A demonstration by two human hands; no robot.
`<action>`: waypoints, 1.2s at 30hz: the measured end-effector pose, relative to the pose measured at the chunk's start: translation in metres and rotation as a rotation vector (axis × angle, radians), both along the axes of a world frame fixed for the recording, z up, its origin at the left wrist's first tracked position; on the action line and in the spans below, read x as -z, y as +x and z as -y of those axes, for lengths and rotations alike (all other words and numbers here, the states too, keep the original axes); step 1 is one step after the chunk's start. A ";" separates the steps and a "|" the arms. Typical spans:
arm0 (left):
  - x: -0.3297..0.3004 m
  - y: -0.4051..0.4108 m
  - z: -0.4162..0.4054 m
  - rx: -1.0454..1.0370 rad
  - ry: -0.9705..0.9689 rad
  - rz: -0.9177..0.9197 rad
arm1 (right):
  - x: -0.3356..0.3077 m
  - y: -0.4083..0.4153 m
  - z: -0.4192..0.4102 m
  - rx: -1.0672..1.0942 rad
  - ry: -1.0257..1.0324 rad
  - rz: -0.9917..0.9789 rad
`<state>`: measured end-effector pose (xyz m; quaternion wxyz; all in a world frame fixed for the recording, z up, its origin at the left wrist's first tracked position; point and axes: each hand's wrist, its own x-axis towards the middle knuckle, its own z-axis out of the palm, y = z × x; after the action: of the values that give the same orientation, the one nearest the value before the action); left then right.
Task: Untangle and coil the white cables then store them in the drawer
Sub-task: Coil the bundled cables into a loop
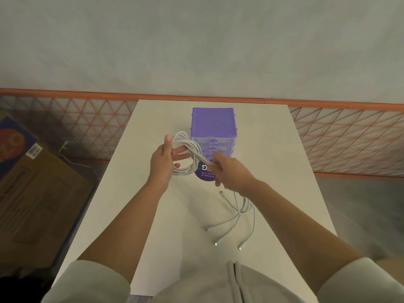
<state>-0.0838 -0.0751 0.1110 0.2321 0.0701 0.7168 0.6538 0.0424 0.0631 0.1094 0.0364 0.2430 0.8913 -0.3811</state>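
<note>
A coil of white cables [188, 154] hangs looped round my left hand [164, 162], whose fingers are spread through the loops above the white table [153, 215]. My right hand [227, 173] pinches the cable strands where they leave the coil. The loose ends [238, 215] trail under that hand and fan out on the table, each ending in a small plug. Just behind the coil stands a purple drawer unit [213, 127] with clear drawers, all pushed in.
A round purple sticker [204, 174] lies on the table in front of the drawers. A cardboard box [32, 193] sits on the floor to the left. An orange mesh fence [349, 138] runs behind the table.
</note>
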 end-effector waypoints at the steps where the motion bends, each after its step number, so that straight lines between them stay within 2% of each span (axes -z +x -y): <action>1: 0.000 0.001 0.000 0.016 0.019 0.024 | 0.001 0.000 0.000 -0.002 0.043 0.007; 5: 0.000 0.005 -0.001 0.035 0.092 0.124 | 0.003 -0.003 0.005 0.006 0.032 0.002; 9: 0.006 0.001 0.002 0.033 0.018 0.114 | -0.002 -0.010 0.010 0.142 -0.197 -0.054; 11: 0.008 -0.001 0.003 0.071 0.074 0.179 | -0.003 -0.011 0.012 0.192 -0.279 -0.079; 16: -0.001 -0.009 0.005 0.190 0.287 0.473 | 0.002 -0.010 0.012 0.233 -0.054 -0.055; 20: -0.010 -0.012 0.002 0.145 0.206 0.604 | 0.003 -0.009 0.013 0.173 0.010 -0.057; 25: -0.006 -0.001 -0.010 -0.113 0.011 0.379 | -0.002 -0.013 0.026 0.168 0.005 -0.008; 29: -0.007 0.001 -0.016 -0.255 -0.043 0.260 | -0.012 -0.014 0.037 0.151 0.127 -0.046; 33: -0.006 -0.003 -0.021 -0.328 -0.082 0.215 | -0.011 -0.012 0.051 0.092 0.272 -0.095; 36: -0.006 -0.003 -0.023 -0.364 -0.027 0.258 | -0.004 -0.009 0.053 0.033 0.421 -0.154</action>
<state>-0.0866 -0.0525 0.1171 0.2011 -0.1480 0.6906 0.6788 0.0331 0.0106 0.1138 -0.0894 0.2300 0.9472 -0.2046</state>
